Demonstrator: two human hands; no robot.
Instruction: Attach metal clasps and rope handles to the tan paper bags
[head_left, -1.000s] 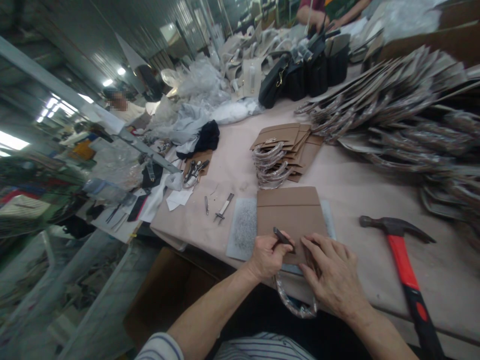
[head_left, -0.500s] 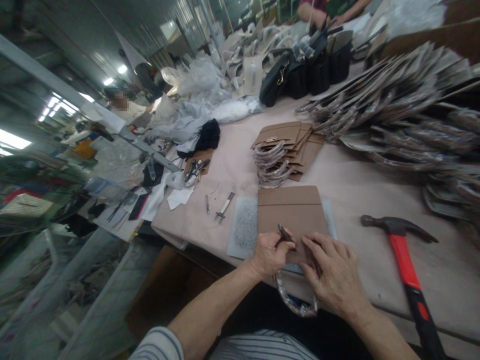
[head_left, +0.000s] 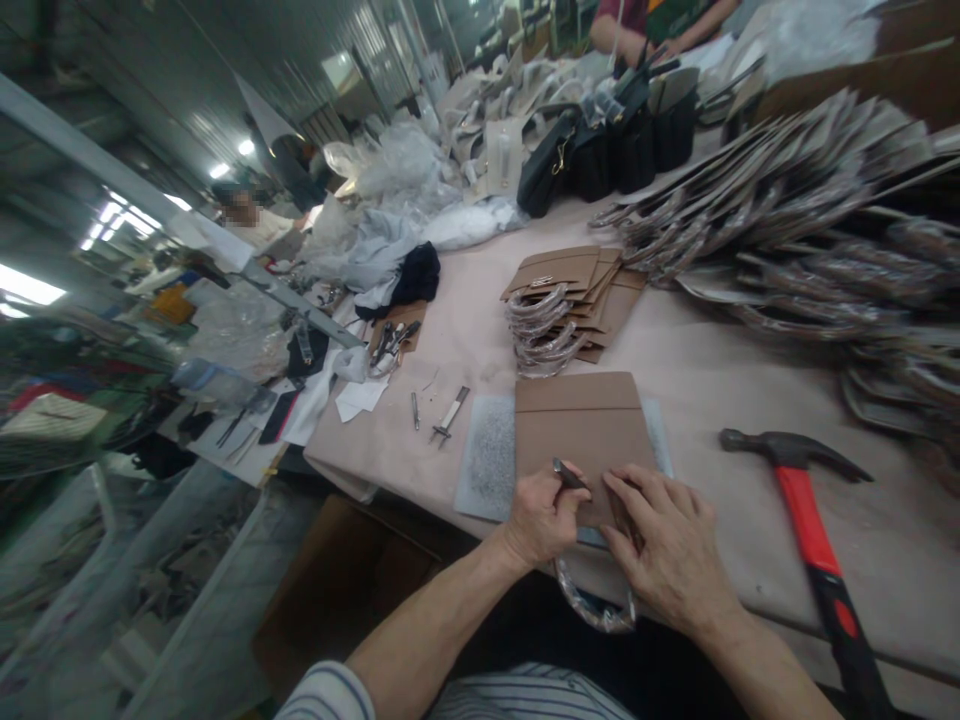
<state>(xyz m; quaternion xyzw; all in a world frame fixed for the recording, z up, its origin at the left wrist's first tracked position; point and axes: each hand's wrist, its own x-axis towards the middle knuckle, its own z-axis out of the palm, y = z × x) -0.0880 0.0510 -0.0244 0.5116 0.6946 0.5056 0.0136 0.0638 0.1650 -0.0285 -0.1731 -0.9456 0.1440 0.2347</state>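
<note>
My left hand (head_left: pixel 541 515) is closed around a short metal punch (head_left: pixel 570 475), tilted, its lower end at the surface of a brown bag panel (head_left: pixel 577 425). Resting on the same panel, my right hand (head_left: pixel 664 525) lies with its fingers stretched and slightly apart. Under the panel is a grey-white board (head_left: pixel 486 455), showing on both sides. A plastic-wrapped handle (head_left: pixel 592 612) joined to the panel hangs over the table's near edge, between my wrists. To the right of my right hand lies a claw hammer (head_left: pixel 810 520) with a red and black grip.
Behind the panel sits a stack of brown panels (head_left: pixel 574 290) with wrapped handles. Large piles of wrapped pieces (head_left: pixel 825 260) fill the right. Calipers (head_left: pixel 451 415) and a small metal tool (head_left: pixel 415 410) lie left. Black bags (head_left: pixel 600 150) stand farther back, near another person's hands (head_left: pixel 660 48).
My left hand has shifted slightly, and the punch leans over more to the left than before. My right hand stays in place on the panel.
</note>
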